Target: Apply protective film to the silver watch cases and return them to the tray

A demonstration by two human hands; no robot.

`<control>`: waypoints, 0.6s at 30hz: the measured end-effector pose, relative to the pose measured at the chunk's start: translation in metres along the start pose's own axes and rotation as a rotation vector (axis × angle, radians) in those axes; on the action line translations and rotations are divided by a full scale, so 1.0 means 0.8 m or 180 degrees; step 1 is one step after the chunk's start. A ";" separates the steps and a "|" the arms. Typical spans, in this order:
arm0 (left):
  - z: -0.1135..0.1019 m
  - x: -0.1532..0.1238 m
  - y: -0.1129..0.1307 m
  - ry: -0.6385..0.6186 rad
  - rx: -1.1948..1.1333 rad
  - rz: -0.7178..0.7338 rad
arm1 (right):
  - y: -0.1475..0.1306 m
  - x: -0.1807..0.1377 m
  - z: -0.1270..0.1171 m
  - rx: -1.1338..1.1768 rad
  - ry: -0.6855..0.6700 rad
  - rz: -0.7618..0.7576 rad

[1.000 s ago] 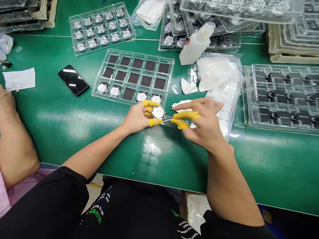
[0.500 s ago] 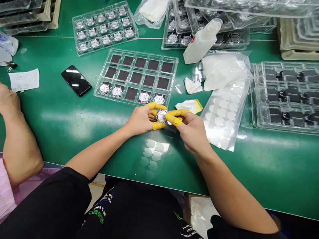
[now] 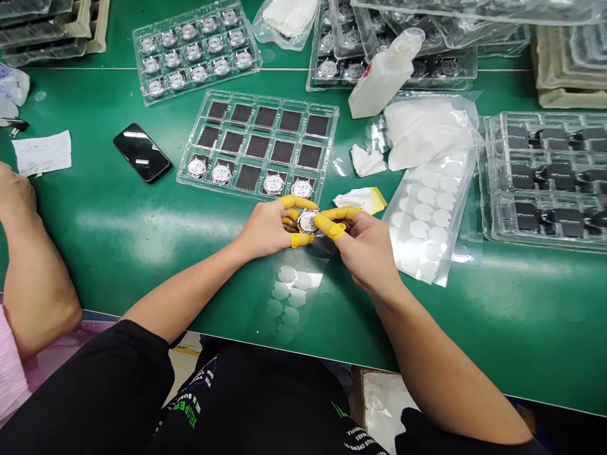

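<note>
My left hand (image 3: 270, 226), with yellow finger cots, grips a round silver watch case (image 3: 308, 221) just above the green table. My right hand (image 3: 364, 245), also in yellow cots, pinches at the right edge of the same case with thumb and forefinger. Just beyond lies a clear tray (image 3: 327, 136) with black pads and a few silver cases in its front row. Under my hands sits a clear sheet with round film stickers (image 3: 289, 294). A second sheet of round stickers (image 3: 427, 218) lies to the right.
A black phone (image 3: 141, 152) lies left of the tray. Another tray full of silver cases (image 3: 194, 47) sits at the back left, a white bottle (image 3: 384, 76) at the back, trays of black parts (image 3: 545, 177) on the right. Another person's arm (image 3: 28, 259) rests at the left edge.
My right hand, a second ago apart from the case and pulling a clear film away, has closed in on the case. Since half a second ago both hands have stayed almost still.
</note>
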State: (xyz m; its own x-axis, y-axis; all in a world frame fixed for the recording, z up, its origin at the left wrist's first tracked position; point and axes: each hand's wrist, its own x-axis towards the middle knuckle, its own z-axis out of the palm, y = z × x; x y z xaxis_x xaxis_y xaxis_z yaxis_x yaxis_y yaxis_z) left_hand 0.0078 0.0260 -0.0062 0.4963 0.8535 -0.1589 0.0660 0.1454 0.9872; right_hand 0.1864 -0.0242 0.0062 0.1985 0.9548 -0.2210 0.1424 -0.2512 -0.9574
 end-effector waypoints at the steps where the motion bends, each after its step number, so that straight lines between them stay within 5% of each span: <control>1: 0.000 0.000 0.000 -0.0003 0.0001 0.0004 | -0.001 0.000 0.000 0.0006 0.0003 0.0013; 18: 0.001 -0.001 0.003 0.0061 0.0126 -0.0042 | 0.002 -0.003 0.007 -0.0305 0.0108 -0.0208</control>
State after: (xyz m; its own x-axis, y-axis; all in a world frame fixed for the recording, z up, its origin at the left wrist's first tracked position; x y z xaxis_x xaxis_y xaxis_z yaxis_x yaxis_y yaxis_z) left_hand 0.0079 0.0252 -0.0037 0.4785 0.8611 -0.1719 0.1070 0.1372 0.9848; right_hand 0.1804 -0.0260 0.0038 0.2184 0.9642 -0.1506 0.2478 -0.2041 -0.9471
